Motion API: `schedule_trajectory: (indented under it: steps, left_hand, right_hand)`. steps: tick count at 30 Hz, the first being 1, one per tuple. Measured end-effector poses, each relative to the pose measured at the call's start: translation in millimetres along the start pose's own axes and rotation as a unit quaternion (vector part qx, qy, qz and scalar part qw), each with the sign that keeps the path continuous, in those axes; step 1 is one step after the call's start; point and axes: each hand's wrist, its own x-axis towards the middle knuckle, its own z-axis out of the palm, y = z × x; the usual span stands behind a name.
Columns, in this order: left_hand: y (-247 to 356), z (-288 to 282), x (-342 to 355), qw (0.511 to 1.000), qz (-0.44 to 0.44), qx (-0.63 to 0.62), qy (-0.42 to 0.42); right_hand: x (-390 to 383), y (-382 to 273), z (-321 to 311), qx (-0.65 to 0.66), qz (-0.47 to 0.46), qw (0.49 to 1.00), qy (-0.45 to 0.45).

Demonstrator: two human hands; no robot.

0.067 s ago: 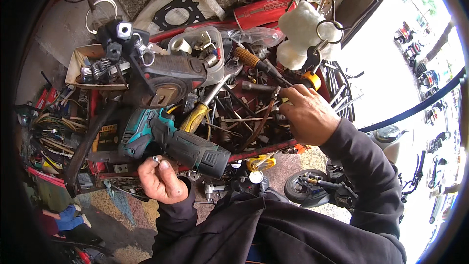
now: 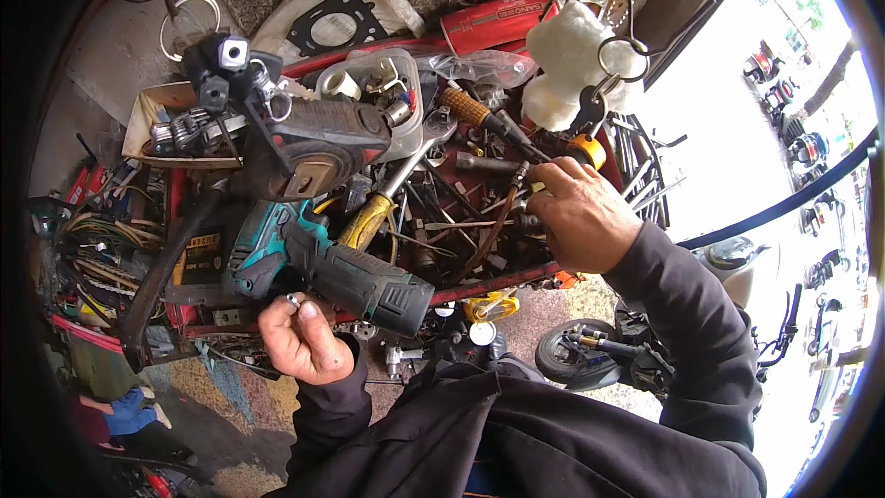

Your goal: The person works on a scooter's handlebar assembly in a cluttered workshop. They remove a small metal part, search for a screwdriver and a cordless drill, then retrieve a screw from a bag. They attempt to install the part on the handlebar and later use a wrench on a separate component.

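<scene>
My left hand [image 2: 306,343] is closed in a pinch at the front edge of a red tool tray [image 2: 470,289]. Between thumb and forefinger it grips a small shiny metal piece [image 2: 294,299], like a bolt or pin. Just beyond lies a teal and black cordless power tool [image 2: 323,258]. My right hand [image 2: 583,212] reaches into the right part of the tray, its fingers curled down among loose metal parts. Its fingertips are partly hidden, so what they hold cannot be made out. Beside them are a brown hose [image 2: 498,221] and a dark socket tool [image 2: 484,164].
A yellow-handled ratchet [image 2: 371,221] and a clear plastic tub [image 2: 406,65] lie behind the power tool. Keys and a white fluffy charm [image 2: 576,51] hang above my right hand. Cables [image 2: 101,258] crowd the left. A motorbike wheel [image 2: 564,350] stands below, and a person's legs [image 2: 132,413] show lower left.
</scene>
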Motion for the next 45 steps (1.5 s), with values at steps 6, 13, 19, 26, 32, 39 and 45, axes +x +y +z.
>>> schedule_trajectory:
  steps: [6,13,19,26,32,39,45]
  left_hand:
    - [1,4,1,0.999,0.023,0.042,-0.004]
    - [1,4,1,1.000,0.003,-0.005,0.006]
    - [3,5,1,1.000,0.005,0.016,0.015]
    - [1,3,4,0.997,0.049,0.059,0.006]
    - [-1,6,5,0.998,0.055,0.041,0.002]
    - [-2,5,5,0.997,0.060,0.044,-0.001]
    - [-1,6,6,0.997,0.063,0.052,-0.002]
  right_hand:
    - [1,-4,-2,-0.021,0.008,0.999,0.040]
    - [-19,2,-80,0.089,0.037,0.995,0.022]
    - [-14,7,-78,-0.083,0.111,0.984,-0.113]
    - [4,34,-63,-0.185,0.156,0.970,-0.029]
    - [5,36,-64,-0.189,0.173,0.966,-0.020]
    - [1,33,-73,-0.185,0.171,0.967,-0.023]
    - [-18,15,-108,-0.090,0.115,0.989,-0.029]
